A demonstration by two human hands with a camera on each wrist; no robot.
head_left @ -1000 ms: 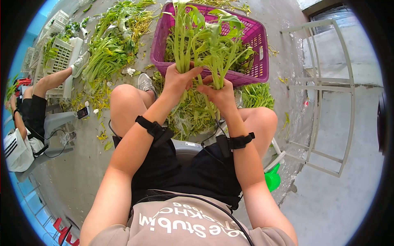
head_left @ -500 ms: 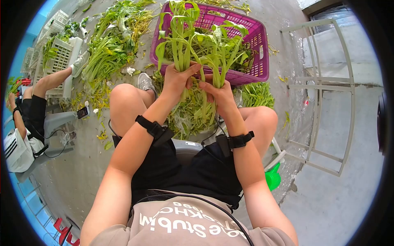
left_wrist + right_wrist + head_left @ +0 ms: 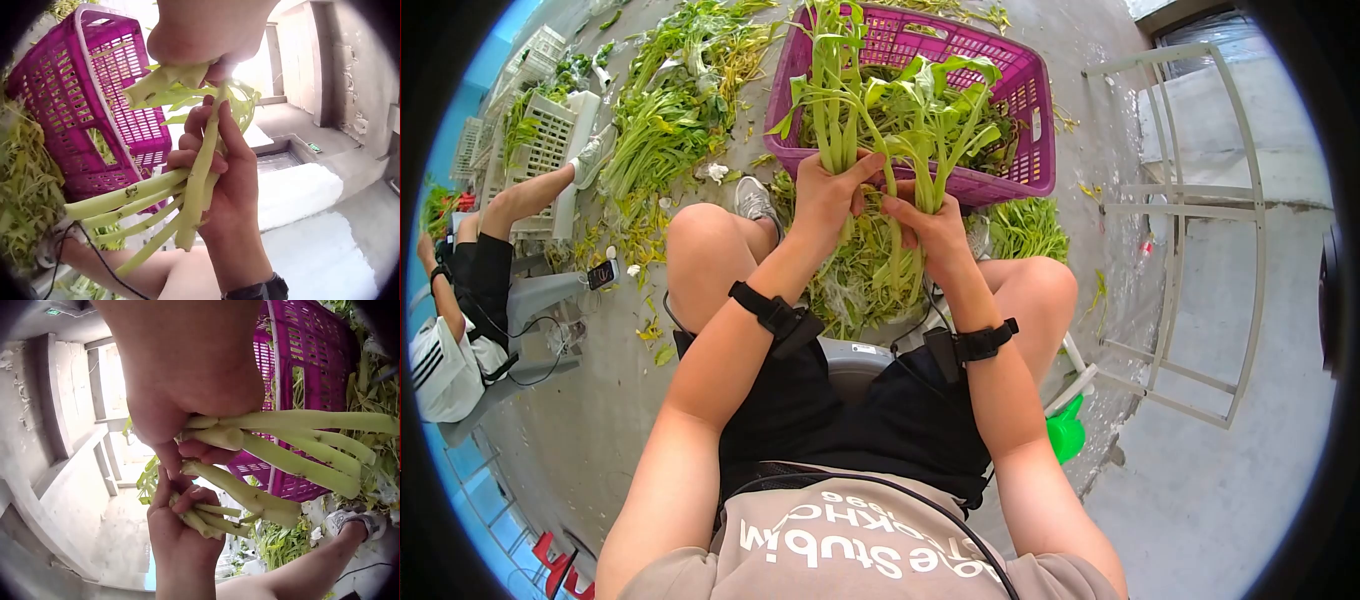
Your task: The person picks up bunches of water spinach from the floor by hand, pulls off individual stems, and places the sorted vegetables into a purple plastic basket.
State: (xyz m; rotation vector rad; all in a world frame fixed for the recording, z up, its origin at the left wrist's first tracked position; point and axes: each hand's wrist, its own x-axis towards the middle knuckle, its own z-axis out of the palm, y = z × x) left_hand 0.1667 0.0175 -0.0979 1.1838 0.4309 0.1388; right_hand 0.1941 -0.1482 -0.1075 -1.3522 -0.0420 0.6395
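In the head view the left hand (image 3: 826,200) grips a bunch of leafy green stalks (image 3: 837,125), leaves pointing up over the crate. Beside it the right hand (image 3: 935,230) grips a second bunch (image 3: 940,135); a thick stalk (image 3: 892,220) slants between the two hands. The left wrist view shows the right hand (image 3: 228,181) curled round several stalks (image 3: 137,190) with cut-looking ends fanned out. From the right wrist camera, the left hand (image 3: 187,531) holds shorter stalk ends (image 3: 215,522) below the right hand's stalks (image 3: 300,456).
A purple crate (image 3: 1040,175) holding greens stands just beyond the hands. Loose leaves (image 3: 850,290) lie between the feet. A large pile of greens (image 3: 660,130) is at the left, near another seated person (image 3: 460,340). A metal frame (image 3: 1255,200) stands at the right.
The left hand's bunch has tipped slightly left, and the right hand's leaves have spread and lowered. The stalk between the hands hangs more upright. Both hands have kept their grip.
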